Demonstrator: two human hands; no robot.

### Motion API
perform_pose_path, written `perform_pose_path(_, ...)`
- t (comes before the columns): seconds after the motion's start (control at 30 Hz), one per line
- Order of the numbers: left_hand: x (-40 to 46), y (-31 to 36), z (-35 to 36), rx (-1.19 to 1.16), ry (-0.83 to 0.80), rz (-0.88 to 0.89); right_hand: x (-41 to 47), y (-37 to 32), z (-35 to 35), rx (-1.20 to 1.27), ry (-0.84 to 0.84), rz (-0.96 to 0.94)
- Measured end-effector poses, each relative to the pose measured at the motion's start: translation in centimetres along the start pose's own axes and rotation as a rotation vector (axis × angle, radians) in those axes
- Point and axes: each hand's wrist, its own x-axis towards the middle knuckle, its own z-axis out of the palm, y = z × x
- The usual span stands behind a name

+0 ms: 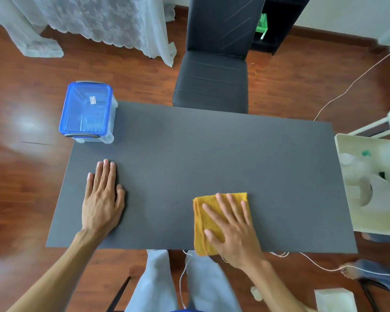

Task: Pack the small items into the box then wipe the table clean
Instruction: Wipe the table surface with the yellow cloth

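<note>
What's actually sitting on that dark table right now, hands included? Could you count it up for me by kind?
Boxes: 1, the blue-lidded plastic box at the far left corner of the table, lid on.
Cloths: 1, the yellow cloth near the front edge.
Hands: 2, the left hand flat on the bare top, the right hand flat on the cloth.
Total: 4
</note>
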Motion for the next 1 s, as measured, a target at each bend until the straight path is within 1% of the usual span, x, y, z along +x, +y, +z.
perform_pose_path(0.03,-0.5,0.5,0.3,0.015,-0.003,-0.023,-0.6,3.4,-1.1,-0.022,-0.005,0.124)
perform_pose_path(0.1,-0.6,1.7,0.7,0.041,-0.014,-0.086,1.6,8.9,-3.1,-0.036,0.039,0.36)
perform_pose_path(0.17,-0.1,3.3,1.0,0.03,-0.02,-0.115,6.5,10.7,-4.5,-0.01,0.089,0.504)
perform_pose_path(0.2,0.4,4.2,1.3,0.013,-0.015,-0.089,9.2,10.2,-4.8,-0.001,0.117,0.52)
perform_pose_path(0.23,0.9,5.4,1.5,-0.007,-0.012,-0.046,11.5,8.9,-4.6,-0.002,0.133,0.496)
perform_pose_path(0.27,1.3,6.8,1.9,-0.027,-0.014,0.003,13.1,7.0,-4.1,0.008,0.141,0.432)
perform_pose_path(0.33,1.8,9.4,2.6,-0.068,-0.029,0.072,13.1,2.8,-2.4,0.015,0.153,0.183)
perform_pose_path(0.4,1.8,10.5,3.2,-0.081,-0.043,0.108,8.8,0.4,-0.8,0.023,0.101,-0.115)
perform_pose_path(0.43,1.6,10.4,3.3,-0.069,-0.044,0.121,6.0,0.9,-0.6,0.011,0.059,-0.217)
perform_pose_path(0.47,1.0,10.0,3.3,-0.048,-0.041,0.13,3.3,2.7,-0.4,-0.006,0.029,-0.263)
perform_pose_path(0.5,0.4,9.6,3.3,-0.029,-0.037,0.133,0.7,5.4,-0.5,-0.02,0.005,-0.26)
perform_pose_path(0.53,-0.2,9.3,3.3,-0.02,-0.034,0.126,-1.4,8.4,-1.0,-0.034,-0.015,-0.218)
perform_pose_path(0.6,-1.0,9.3,3.4,-0.004,-0.028,0.102,-2.9,14.7,-2.9,-0.037,-0.036,-0.049)
perform_pose_path(0.67,-0.9,10.2,3.7,0.026,-0.023,0.076,-0.4,18.9,-4.4,-0.035,-0.027,0.14)
perform_pose_path(0.73,-0.4,11.7,4.1,0.038,-0.022,0.06,4.6,19.8,-5.7,-0.04,0.045,0.328)
perform_pose_path(0.8,0.2,13.3,4.6,0.044,-0.021,0.053,9.4,18.0,-6.1,-0.022,0.102,0.406)
perform_pose_path(0.83,0.6,14.0,4.8,0.041,-0.021,0.05,10.9,16.4,-5.9,-0.013,0.115,0.379)
perform_pose_path(0.87,1.1,14.6,5.0,0.037,-0.018,0.048,11.7,14.5,-5.2,-0.009,0.124,0.3)
perform_pose_path(0.93,2.2,15.1,5.2,0.031,-0.016,0.05,10.4,10.2,-3.3,0.001,0.126,0.041)
perform_pose_path(1.0,3.3,15.0,5.1,0.033,-0.013,0.049,6.0,8.1,-1.9,0.017,0.044,-0.21)
